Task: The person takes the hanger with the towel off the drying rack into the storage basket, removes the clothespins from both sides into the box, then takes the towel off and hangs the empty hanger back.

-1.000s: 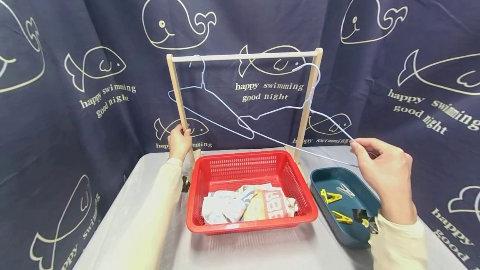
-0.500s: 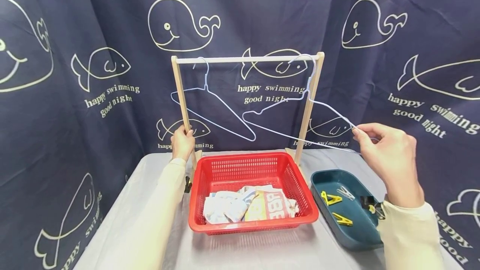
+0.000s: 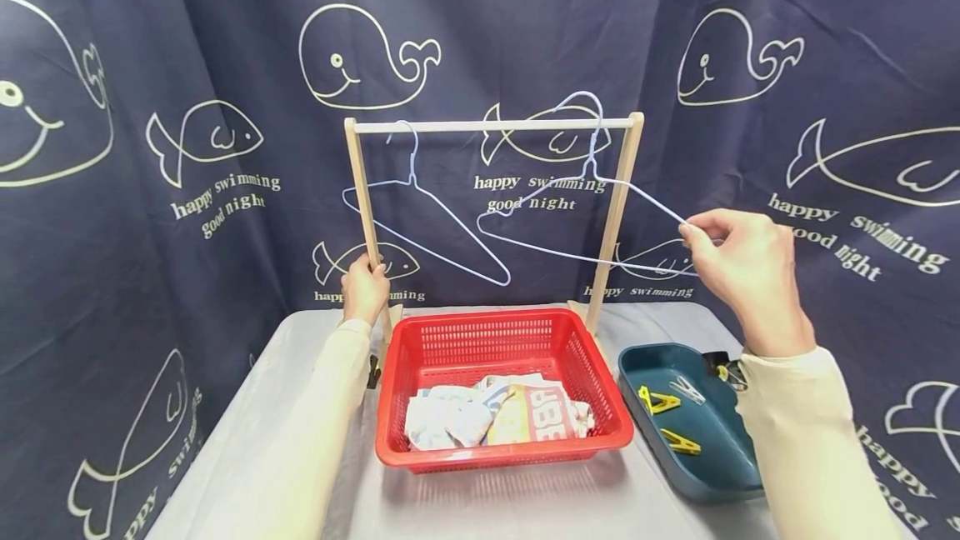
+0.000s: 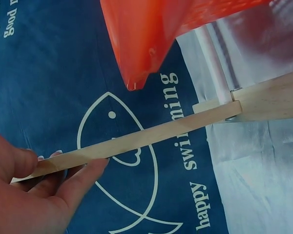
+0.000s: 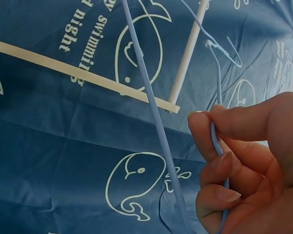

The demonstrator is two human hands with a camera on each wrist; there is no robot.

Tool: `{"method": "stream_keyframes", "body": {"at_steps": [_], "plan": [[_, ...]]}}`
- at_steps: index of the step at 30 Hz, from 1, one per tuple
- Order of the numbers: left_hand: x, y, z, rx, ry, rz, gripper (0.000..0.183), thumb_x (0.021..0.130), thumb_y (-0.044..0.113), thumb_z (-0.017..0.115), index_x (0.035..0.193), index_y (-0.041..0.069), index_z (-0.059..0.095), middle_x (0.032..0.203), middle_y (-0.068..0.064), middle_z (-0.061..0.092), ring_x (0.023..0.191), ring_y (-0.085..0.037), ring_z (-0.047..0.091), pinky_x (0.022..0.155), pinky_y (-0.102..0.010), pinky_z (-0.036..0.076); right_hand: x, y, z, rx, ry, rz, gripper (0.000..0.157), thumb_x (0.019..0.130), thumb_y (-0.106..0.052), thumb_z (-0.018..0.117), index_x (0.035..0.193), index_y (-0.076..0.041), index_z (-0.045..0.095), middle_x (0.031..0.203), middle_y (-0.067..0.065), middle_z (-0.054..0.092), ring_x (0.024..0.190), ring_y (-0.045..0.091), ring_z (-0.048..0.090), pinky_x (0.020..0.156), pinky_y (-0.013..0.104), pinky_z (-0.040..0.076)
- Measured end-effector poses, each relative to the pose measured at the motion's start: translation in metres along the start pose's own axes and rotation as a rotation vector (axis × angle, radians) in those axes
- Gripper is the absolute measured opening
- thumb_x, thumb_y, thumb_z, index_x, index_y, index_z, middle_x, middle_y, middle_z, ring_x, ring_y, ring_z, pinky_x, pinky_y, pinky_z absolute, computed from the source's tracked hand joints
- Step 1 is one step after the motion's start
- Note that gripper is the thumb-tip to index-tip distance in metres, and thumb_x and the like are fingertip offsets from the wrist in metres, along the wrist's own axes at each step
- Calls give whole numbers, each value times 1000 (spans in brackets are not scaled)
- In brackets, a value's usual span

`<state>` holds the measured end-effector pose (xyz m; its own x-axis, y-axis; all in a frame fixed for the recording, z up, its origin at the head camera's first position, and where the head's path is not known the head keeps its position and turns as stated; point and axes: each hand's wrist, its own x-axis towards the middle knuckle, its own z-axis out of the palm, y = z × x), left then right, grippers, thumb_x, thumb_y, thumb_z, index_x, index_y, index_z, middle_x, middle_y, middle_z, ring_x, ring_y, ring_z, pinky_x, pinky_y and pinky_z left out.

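My right hand (image 3: 742,273) pinches the right shoulder of a blue wire hanger (image 3: 536,252), thumb against fingertips. This hanger's hook rises above the white rail (image 3: 480,126) near its right end. In the right wrist view the fingers (image 5: 217,168) curl around the blue wire. My left hand (image 3: 365,288) grips the left wooden post (image 3: 365,198) of the rack partway up; the left wrist view shows thumb and fingers on either side of the post (image 4: 136,139). A second blue hanger (image 3: 450,219) hangs by its hook from the rail's left end.
A red basket (image 3: 504,452) with folded printed cloth (image 3: 517,411) stands before the rack. To its right, a dark teal tray (image 3: 712,486) holds yellow clips (image 3: 681,442) and a clear clip (image 3: 686,390). A navy patterned curtain (image 3: 480,15) surrounds the table (image 3: 517,498).
My right hand has lifted the hanger and moved it slightly left, so its hook went from beside the right post to above the rail. My left hand stays on the post.
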<state>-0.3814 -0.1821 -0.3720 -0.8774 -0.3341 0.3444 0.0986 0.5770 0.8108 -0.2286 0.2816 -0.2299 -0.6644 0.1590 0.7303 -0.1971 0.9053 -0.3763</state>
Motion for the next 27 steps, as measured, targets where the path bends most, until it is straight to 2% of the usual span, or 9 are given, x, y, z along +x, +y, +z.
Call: {"method": "stream_keyframes", "body": {"at_steps": [2, 4, 16, 23, 27], "plan": [[1, 0, 1, 10, -7, 10, 30, 104, 16, 55, 130, 6, 65, 117, -23, 72, 110, -46, 67, 96, -58, 51, 5, -2, -1, -5, -5, 4, 21, 94, -27, 70, 102, -12, 83, 82, 10, 77, 73, 34, 66, 63, 35, 36], [1, 0, 2, 16, -9, 18, 29, 104, 16, 55, 130, 6, 65, 117, -23, 72, 110, -46, 67, 96, -57, 51, 10, -4, -2, -5, -14, 2, 22, 94, -27, 69, 103, -11, 82, 84, 11, 78, 76, 37, 66, 64, 37, 36], [-2, 0, -1, 10, -9, 27, 28, 103, 14, 56, 127, 4, 66, 115, -24, 72, 107, -45, 67, 95, -57, 52, 34, -23, 3, 8, -86, 35, 24, 95, -29, 66, 104, -12, 82, 87, 11, 78, 79, 34, 66, 65, 44, 42], [-1, 1, -2, 15, -7, 15, 25, 103, 14, 58, 124, 5, 66, 115, -24, 71, 109, -46, 67, 96, -58, 51, 46, -33, 8, 20, -93, 35, 25, 95, -30, 66, 103, -12, 82, 89, 11, 78, 81, 34, 67, 66, 45, 42], [0, 0, -1, 30, -12, 8, 27, 104, 15, 57, 127, 7, 66, 119, -24, 71, 112, -46, 66, 97, -58, 51, 49, -35, 12, 24, -99, 42, 25, 95, -31, 67, 102, -12, 81, 83, 11, 76, 81, 33, 67, 67, 46, 43]]}}
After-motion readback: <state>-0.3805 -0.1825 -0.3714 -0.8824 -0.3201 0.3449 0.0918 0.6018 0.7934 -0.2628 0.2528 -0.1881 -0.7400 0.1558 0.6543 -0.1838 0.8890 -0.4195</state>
